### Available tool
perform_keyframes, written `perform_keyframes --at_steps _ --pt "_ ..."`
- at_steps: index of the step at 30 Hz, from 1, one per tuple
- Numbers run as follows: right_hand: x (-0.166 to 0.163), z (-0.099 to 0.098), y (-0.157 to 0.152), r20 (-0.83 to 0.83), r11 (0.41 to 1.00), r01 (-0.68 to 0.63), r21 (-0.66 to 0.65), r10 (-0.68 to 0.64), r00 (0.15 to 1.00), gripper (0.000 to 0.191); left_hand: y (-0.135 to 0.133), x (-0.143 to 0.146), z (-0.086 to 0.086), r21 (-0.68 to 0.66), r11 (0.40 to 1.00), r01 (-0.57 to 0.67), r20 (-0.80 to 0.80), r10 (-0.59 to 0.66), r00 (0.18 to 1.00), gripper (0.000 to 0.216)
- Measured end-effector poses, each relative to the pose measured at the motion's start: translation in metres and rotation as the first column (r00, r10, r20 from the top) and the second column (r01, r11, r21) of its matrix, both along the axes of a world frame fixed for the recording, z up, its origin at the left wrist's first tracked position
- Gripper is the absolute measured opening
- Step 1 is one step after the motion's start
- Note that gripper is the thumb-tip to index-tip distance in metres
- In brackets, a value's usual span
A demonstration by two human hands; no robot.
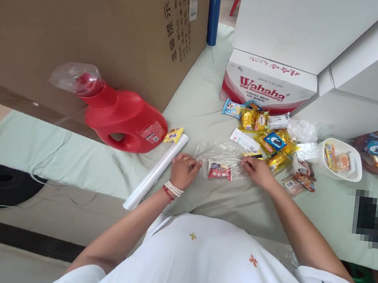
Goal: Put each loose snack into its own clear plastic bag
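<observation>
My left hand (186, 170) and my right hand (256, 170) pinch the two sides of a clear plastic sheet or bag (217, 150), stretched between them low over the cloth. A small red and white snack packet (220, 170) lies at the plastic; whether it is inside or underneath I cannot tell. Just left of my left hand, a white roll (156, 172) lies slantwise, with a yellow packet (174, 135) by its far end. Beyond my right hand sits a heap of snack packets in yellow and blue wrappers (275, 141), and a white packet (245, 139) lies near the plastic.
A red jug (127, 119) with a plastic-covered top leans by a large brown carton (86, 22) on the left. Behind the heap stands a Wahaha water box (269, 84). A white bowl (356, 166) with packets is at right. A blue cylinder (213, 15) stands at the back.
</observation>
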State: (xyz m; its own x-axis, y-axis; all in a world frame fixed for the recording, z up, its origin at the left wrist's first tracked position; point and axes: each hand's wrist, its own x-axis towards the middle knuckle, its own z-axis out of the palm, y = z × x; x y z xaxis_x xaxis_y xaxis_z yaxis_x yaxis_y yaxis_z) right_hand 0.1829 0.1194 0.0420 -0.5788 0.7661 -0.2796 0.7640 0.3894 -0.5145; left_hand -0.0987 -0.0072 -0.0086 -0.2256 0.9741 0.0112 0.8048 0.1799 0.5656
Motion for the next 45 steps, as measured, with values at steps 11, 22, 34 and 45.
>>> perform_keyframes --at_steps 11,22,34,45 --pt "-0.109 0.004 0.047 0.276 0.966 -0.238 0.104 0.202 0.94 0.048 0.025 0.015 -0.012 -0.033 0.969 -0.246 0.056 0.247 0.967 0.094" --pt "-0.05 -0.002 -0.034 0.21 0.818 -0.519 0.25 0.477 0.853 0.042 0.025 0.001 0.006 -0.094 0.983 -0.159 0.041 0.163 0.986 0.015" --pt "-0.035 -0.037 -0.044 -0.195 0.91 -0.357 0.21 0.397 0.897 0.033 0.036 0.07 0.021 -0.051 0.994 0.096 0.269 -0.079 0.96 0.027" --pt "-0.027 -0.03 -0.058 -0.071 0.912 0.251 0.323 -0.241 0.968 0.027 0.026 0.07 0.023 -0.094 0.992 -0.087 -0.218 0.064 0.974 0.052"
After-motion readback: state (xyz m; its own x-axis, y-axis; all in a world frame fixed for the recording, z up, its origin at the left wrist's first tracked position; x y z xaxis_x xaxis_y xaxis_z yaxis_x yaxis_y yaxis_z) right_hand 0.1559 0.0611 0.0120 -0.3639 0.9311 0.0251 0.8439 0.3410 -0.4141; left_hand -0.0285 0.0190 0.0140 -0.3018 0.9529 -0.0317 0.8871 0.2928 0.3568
